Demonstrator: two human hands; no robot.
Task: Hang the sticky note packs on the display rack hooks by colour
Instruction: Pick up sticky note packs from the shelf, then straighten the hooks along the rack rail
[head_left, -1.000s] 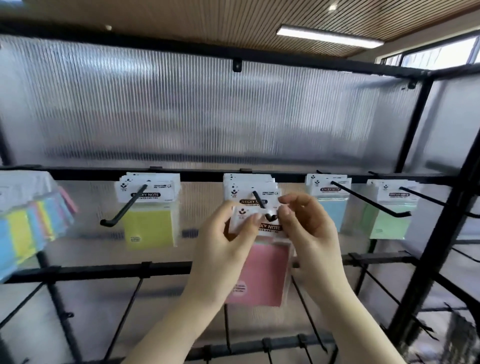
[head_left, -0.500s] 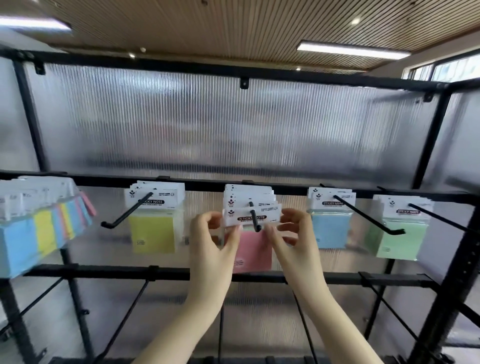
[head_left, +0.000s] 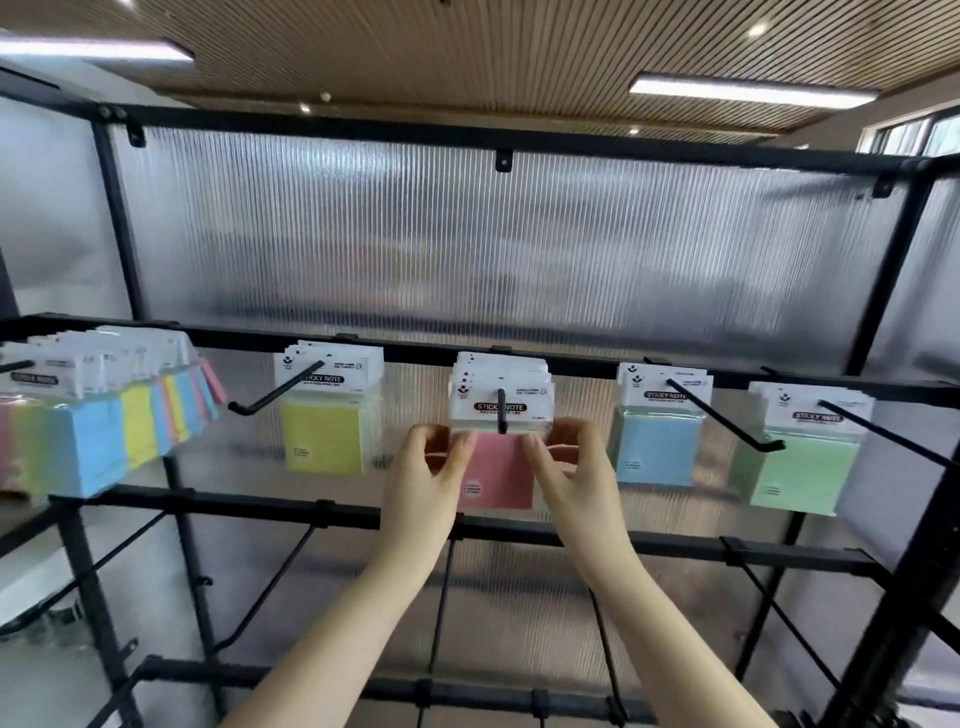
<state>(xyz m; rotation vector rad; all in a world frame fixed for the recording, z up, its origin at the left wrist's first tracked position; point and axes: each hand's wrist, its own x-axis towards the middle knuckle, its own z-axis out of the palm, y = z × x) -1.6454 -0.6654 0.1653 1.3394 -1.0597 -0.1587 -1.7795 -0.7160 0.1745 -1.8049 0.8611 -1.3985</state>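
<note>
A pink sticky note pack (head_left: 497, 470) hangs at the front of a stack on the middle hook (head_left: 502, 411). My left hand (head_left: 432, 467) pinches its left edge just below the white header card. On the pack's right edge, at the same height, my right hand (head_left: 569, 464) does the same. Yellow packs (head_left: 323, 436) hang on the hook to the left. Blue packs (head_left: 655, 446) and green packs (head_left: 797, 470) hang on the two hooks to the right.
A mixed-colour row of packs (head_left: 98, 431) hangs on a hook at the far left. The black rack frame (head_left: 597, 540) has bare hooks on the lower bars. A ribbed translucent panel backs the rack. A black post (head_left: 914, 571) stands at the right.
The pink pack has slid back along the middle hook against the stack behind it. Both hands followed it away from me, and the view has pulled back.
</note>
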